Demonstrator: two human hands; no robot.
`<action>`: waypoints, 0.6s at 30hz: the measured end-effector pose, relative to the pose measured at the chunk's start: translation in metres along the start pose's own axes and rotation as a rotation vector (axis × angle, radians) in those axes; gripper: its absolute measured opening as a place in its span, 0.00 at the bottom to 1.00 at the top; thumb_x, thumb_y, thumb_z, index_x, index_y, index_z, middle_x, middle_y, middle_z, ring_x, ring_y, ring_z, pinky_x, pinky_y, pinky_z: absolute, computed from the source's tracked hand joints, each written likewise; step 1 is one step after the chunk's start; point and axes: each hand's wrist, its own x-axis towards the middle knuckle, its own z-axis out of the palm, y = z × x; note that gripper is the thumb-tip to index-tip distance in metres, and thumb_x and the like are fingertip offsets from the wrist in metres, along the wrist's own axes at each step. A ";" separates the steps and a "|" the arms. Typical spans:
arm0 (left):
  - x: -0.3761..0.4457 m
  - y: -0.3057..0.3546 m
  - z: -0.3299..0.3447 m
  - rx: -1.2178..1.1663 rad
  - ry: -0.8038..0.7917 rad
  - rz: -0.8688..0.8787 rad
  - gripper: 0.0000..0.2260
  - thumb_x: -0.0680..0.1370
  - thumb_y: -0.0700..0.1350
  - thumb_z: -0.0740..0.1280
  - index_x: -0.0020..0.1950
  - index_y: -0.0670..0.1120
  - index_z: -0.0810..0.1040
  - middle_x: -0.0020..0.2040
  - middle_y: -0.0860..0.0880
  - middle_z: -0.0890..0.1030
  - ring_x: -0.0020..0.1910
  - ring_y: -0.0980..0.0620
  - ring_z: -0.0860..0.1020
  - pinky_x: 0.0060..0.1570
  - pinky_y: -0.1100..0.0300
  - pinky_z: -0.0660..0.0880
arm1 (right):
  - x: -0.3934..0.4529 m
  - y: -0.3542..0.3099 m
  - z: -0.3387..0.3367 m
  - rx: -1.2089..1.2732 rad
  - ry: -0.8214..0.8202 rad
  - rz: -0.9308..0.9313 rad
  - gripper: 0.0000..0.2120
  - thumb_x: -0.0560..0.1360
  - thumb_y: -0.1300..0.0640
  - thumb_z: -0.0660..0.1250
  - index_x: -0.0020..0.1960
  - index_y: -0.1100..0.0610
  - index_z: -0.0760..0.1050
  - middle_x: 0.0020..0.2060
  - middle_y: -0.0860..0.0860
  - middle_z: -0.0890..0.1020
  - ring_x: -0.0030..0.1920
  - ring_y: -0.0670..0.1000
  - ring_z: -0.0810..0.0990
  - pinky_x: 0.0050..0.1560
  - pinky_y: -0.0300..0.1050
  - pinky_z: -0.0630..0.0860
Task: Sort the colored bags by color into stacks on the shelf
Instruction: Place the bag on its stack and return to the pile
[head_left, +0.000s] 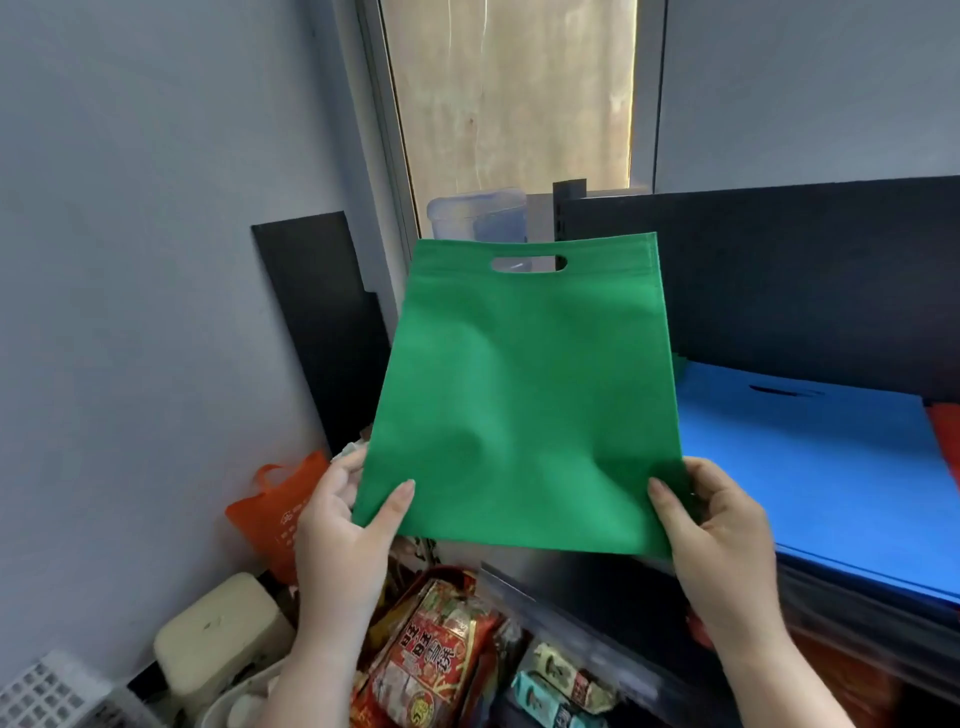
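The person is holding a green bag (524, 395) in the air in front of the shelf (779, 270), flat and facing the camera, with its handle cutout at the top. The left hand (337, 540) is pinching the lower left corner, thumb on the front and the other fingers behind. The right hand (722, 535) is pinching the lower right corner in the same way.

The bag is looking very light and soft, like thin non-woven cloth. It is staying nearly flat with only small dents in the middle, so it seems to have a little stiffness, but I judge it will bend or fold if only one corner is held. Holding two corners, as now, is keeping it spread; the surface is matte and probably not slippery, and nothing here is fragile.

On the shelf at the right, a blue stack (810, 467) is lying flat near the front edge, and a red bag (948, 436) is showing just beside it at the far right. A green edge is perhaps showing behind the blue stack, but I cannot tell surely. An orange bag (275, 509) is standing lower at the left, off the shelf.
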 end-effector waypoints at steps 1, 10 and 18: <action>0.012 -0.003 0.004 0.008 -0.010 0.011 0.13 0.73 0.40 0.71 0.55 0.50 0.75 0.52 0.51 0.83 0.49 0.56 0.82 0.48 0.59 0.79 | 0.008 0.000 0.005 -0.032 0.013 -0.015 0.12 0.75 0.64 0.68 0.41 0.46 0.76 0.37 0.40 0.83 0.39 0.42 0.80 0.40 0.41 0.75; 0.100 -0.031 0.048 0.058 -0.174 0.105 0.13 0.73 0.39 0.71 0.54 0.50 0.73 0.45 0.62 0.77 0.43 0.69 0.78 0.39 0.76 0.74 | 0.059 -0.003 0.029 -0.482 0.110 -0.052 0.04 0.74 0.61 0.70 0.49 0.60 0.78 0.37 0.49 0.81 0.39 0.52 0.78 0.40 0.39 0.74; 0.155 -0.075 0.085 0.149 -0.382 0.041 0.16 0.72 0.40 0.73 0.59 0.41 0.76 0.54 0.44 0.82 0.54 0.46 0.80 0.54 0.51 0.76 | 0.077 0.013 0.053 -0.825 0.113 0.160 0.13 0.76 0.53 0.68 0.55 0.61 0.76 0.40 0.52 0.78 0.43 0.56 0.76 0.38 0.46 0.68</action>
